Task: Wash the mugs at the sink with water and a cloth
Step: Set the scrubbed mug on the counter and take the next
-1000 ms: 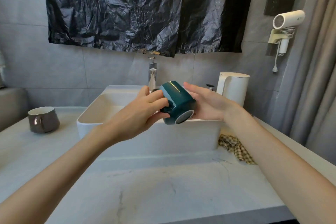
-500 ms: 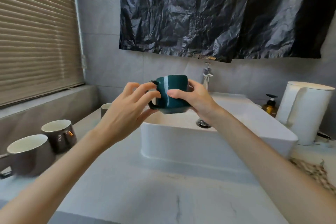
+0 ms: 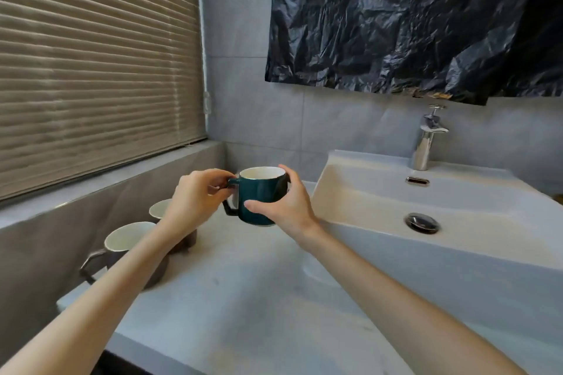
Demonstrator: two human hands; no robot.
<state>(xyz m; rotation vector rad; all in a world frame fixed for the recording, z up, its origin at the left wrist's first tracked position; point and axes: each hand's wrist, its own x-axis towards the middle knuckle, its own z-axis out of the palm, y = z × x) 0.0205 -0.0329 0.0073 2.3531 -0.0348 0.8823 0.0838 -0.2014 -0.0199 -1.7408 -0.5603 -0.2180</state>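
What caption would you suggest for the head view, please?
Both hands, left hand and right hand, hold an upright green mug above the counter, left of the sink.

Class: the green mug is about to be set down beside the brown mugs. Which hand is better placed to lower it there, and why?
Left. The left hand holds the handle of the green mug on the side facing the brown mugs; the right hand grips the sink side.
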